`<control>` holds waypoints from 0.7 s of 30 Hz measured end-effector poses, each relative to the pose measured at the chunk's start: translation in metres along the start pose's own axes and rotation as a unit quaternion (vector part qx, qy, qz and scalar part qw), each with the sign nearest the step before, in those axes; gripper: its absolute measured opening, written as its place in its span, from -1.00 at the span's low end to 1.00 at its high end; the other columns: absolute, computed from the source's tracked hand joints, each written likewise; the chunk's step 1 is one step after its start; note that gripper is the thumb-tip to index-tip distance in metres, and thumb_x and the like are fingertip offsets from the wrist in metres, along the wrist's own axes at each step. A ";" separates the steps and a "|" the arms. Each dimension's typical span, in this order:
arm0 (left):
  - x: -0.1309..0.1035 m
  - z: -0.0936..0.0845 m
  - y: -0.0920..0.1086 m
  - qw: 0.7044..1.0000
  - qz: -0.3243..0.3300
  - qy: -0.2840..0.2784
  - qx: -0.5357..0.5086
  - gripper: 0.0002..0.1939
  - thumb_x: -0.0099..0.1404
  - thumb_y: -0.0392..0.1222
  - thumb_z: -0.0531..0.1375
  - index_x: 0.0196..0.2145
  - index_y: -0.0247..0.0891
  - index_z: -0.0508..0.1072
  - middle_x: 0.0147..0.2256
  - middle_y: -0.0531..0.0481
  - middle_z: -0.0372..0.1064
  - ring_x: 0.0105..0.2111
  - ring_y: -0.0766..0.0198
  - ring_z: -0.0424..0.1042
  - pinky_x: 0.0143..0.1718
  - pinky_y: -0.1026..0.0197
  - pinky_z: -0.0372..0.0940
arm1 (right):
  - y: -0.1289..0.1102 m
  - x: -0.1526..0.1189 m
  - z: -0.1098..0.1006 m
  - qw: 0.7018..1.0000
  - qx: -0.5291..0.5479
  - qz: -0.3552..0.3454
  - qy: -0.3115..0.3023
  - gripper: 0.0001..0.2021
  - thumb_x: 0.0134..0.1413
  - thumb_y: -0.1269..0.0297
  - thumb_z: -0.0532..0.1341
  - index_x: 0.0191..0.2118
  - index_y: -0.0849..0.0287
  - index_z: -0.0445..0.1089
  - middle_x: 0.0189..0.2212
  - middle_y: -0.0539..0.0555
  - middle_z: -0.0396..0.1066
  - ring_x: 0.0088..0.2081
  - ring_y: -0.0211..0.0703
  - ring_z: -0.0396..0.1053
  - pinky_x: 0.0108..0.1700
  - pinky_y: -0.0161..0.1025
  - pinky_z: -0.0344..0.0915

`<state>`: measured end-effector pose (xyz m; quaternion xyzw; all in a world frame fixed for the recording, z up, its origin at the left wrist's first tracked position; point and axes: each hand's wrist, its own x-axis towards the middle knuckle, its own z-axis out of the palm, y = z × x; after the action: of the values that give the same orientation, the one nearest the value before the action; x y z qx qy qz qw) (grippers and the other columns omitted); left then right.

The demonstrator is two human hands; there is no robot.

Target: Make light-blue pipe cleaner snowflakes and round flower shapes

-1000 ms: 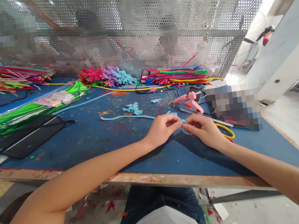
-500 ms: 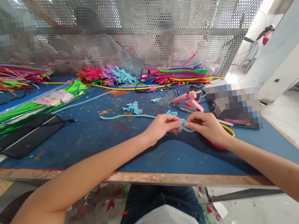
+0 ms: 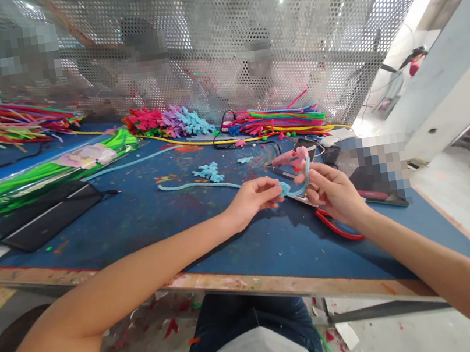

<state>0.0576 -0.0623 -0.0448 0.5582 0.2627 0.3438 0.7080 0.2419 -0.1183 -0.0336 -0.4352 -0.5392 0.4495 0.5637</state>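
Between the fingertips of my left hand (image 3: 259, 194) is the bunched, folded part of a light blue pipe cleaner (image 3: 285, 189). My right hand (image 3: 329, 188) pinches the same pipe cleaner farther along, and its free end curves upward past the fingers. Beyond my right hand lies a pink glue gun (image 3: 292, 157). Under that hand, scissors with red handles (image 3: 337, 228) rest on the table, partly covered. A loose blue pipe cleaner (image 3: 194, 184) runs along the tabletop toward my left wrist. Behind it sit a blue branched piece (image 3: 209, 172) and a smaller blue piece (image 3: 245, 160).
At the back are bundled coloured pipe cleaners (image 3: 283, 118) and a pile of red, purple and blue branched pieces (image 3: 169, 120). A bag of green pipe cleaners (image 3: 57, 167) and a black power bank (image 3: 49, 215) lie left. A perforated metal screen (image 3: 206, 39) stands behind the table.
My right hand has moved up and slightly right, drawing the pipe cleaner's end into a raised curve. My left hand stays nearly in place. More of the red scissor handles shows.
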 end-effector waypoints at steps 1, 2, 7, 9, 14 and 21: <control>0.000 0.000 0.000 1.000 0.000 -0.005 0.004 -0.69 0.02 -0.10 0.30 -0.33 -0.34 0.38 -0.43 0.04 0.36 -0.42 0.37 0.41 -0.38 0.31 0.27 | -0.001 -0.002 0.002 1.000 0.016 0.014 -0.016 -0.73 0.05 0.08 0.14 -0.18 0.13 0.28 -0.40 0.02 0.33 -0.62 -0.41 0.12 -0.66 -0.39 0.01; 0.000 0.000 0.000 1.000 0.003 -0.010 0.013 -0.69 0.03 -0.09 0.28 -0.32 -0.34 0.37 -0.42 0.04 0.36 -0.41 0.36 0.41 -0.38 0.30 0.28 | -0.002 -0.004 0.004 0.999 0.025 0.020 -0.023 -0.74 0.05 0.08 0.15 -0.24 0.15 0.30 -0.46 0.00 0.31 -0.62 -0.41 0.12 -0.65 -0.39 0.01; -0.003 0.000 0.002 0.983 0.047 -0.071 0.165 -0.70 0.12 -0.08 0.21 -0.24 -0.33 0.40 -0.40 -0.01 0.38 -0.40 0.33 0.39 -0.37 0.29 0.28 | -0.003 -0.005 0.005 0.999 0.041 0.018 -0.007 -0.77 0.00 0.12 0.20 -0.28 0.15 0.29 -0.57 -0.07 0.25 -0.67 -0.43 0.05 -0.65 -0.39 -0.03; -0.003 -0.001 0.003 0.971 0.053 -0.091 0.214 -0.73 0.13 -0.10 0.20 -0.26 -0.32 0.42 -0.43 0.01 0.38 -0.44 0.37 0.36 -0.41 0.33 0.25 | -0.002 -0.003 0.003 0.999 0.046 0.011 0.011 -0.77 -0.02 0.13 0.22 -0.27 0.13 0.26 -0.59 -0.09 0.25 -0.68 -0.44 0.01 -0.66 -0.39 -0.06; -0.002 -0.001 0.003 0.988 0.022 -0.075 0.131 -0.77 0.09 -0.13 0.24 -0.34 -0.34 0.40 -0.45 0.01 0.38 -0.42 0.35 0.38 -0.39 0.31 0.27 | -0.002 -0.001 0.001 0.999 0.050 0.008 0.018 -0.78 -0.02 0.14 0.23 -0.32 0.11 0.22 -0.60 -0.10 0.26 -0.70 -0.45 0.00 -0.67 -0.40 -0.07; -0.002 0.000 0.003 0.998 -0.035 -0.039 -0.045 -0.74 0.05 -0.17 0.29 -0.33 -0.33 0.35 -0.44 0.05 0.36 -0.42 0.34 0.44 -0.41 0.33 0.29 | -0.001 -0.003 0.002 1.000 -0.013 0.003 0.009 -0.78 -0.05 0.12 0.24 -0.39 0.16 0.27 -0.61 -0.05 0.30 -0.67 -0.41 0.11 -0.65 -0.39 0.01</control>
<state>0.0559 -0.0631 -0.0418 0.5289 0.2387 0.3082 0.7538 0.2402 -0.1214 -0.0334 -0.4475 -0.5389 0.4404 0.5616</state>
